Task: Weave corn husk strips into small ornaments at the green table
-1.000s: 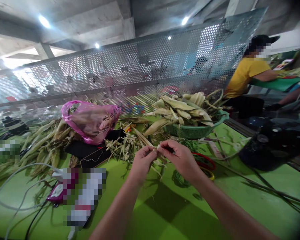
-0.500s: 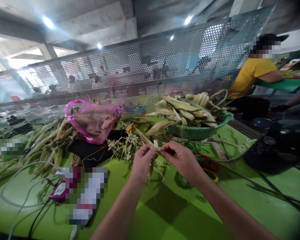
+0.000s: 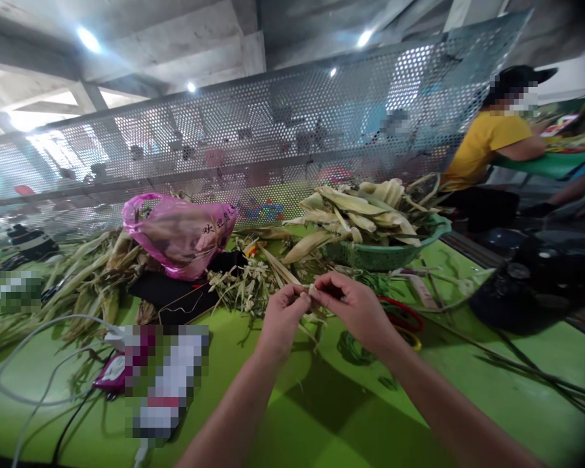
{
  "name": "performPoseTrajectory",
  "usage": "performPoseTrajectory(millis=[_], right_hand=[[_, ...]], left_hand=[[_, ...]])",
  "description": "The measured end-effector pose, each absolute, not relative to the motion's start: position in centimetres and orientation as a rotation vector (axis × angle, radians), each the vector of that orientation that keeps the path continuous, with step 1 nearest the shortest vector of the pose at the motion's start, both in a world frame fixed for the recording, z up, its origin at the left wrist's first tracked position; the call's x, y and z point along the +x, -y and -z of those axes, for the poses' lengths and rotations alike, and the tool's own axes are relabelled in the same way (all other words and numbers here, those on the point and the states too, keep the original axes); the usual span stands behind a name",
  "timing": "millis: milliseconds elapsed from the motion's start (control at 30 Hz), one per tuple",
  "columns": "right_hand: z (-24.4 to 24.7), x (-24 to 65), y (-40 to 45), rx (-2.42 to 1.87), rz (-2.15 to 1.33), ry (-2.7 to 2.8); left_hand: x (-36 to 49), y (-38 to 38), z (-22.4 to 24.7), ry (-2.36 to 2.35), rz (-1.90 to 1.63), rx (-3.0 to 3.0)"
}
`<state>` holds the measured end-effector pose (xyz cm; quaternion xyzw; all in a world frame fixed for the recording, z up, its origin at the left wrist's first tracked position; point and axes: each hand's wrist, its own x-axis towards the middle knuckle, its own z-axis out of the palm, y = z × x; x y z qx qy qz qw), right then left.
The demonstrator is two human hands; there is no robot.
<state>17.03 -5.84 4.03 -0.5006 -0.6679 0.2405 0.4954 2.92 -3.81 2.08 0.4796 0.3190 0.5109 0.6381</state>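
My left hand and my right hand meet above the green table, fingertips pinched close together. Between them is a small pale piece of corn husk, mostly covered by the fingers. Thin husk strips hang down just below the fingertips. Beyond my left hand lies a pile of small flowers made of pale husk with stalks. Under my right wrist sits a coil of green cord, with red and yellow rings beside it.
A green basket heaped with dried corn husks stands behind my right hand. Left are a pink plastic bag, loose husks, a purple power socket and cables. A perforated metal screen closes the back; a person in yellow sits right.
Both hands stay together, with fingertips drawn closer around the husk piece. Its pale tip, upright above the fingers before, is now mostly covered. The view has shifted slightly.
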Motion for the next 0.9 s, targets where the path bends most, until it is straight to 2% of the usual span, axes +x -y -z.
performPoseTrajectory(millis=[200,567,733,900], right_hand=[[-3.8,17.1,6.1,-1.281,-0.451,1.632],[-5.1,18.6,6.2,-1.308,-0.608,1.763],[-4.3,23.2,6.7,-1.651,-0.429,1.799],[-2.1,23.7,6.1,-1.691,-0.319,1.99]], left_hand=[[2.5,3.9,-2.5,-0.76,-1.095,1.217],[1.7,3.4,-2.7,-0.86,-1.257,1.27],[0.2,2.1,-2.8,-0.896,-1.416,1.087],[0.0,2.0,-3.1,-0.831,-1.41,1.041]])
